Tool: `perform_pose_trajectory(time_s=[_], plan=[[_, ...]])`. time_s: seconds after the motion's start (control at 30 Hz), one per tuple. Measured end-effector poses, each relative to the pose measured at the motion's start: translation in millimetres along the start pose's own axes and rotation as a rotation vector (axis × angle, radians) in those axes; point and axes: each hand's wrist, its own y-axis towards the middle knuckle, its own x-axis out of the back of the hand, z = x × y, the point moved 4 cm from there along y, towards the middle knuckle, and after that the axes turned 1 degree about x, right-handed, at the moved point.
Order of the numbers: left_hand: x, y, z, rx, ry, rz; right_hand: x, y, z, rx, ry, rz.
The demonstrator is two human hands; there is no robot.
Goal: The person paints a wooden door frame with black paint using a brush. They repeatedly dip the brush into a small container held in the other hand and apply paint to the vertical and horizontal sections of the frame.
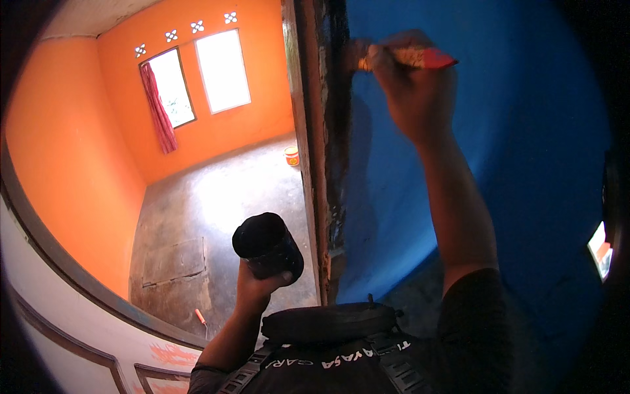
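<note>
Rough wooden doorframe [336,125] stands beside red-tipped paintbrush [417,58].

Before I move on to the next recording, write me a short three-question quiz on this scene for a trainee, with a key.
1. Which hand holds the black container?

2. True or false: the red handle end of the brush points away from the door frame.

3. Where does the small bucket stand?
A) On a window sill
B) On the floor of the room with orange walls
C) Against the blue wall

Key:
1. The left hand.
2. True.
3. B.
</note>
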Motion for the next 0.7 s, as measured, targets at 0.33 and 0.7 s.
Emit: perform_pose_trajectory(time_s=[0.33,0.7], plan=[[8,5,-7,0.000,0.091,-0.047,2,-46,24,0.077,-0.017,-0.146],[2,8,1,0.025,0.101,-0.027,8,-157,41,-0.348,0.177,0.252]])
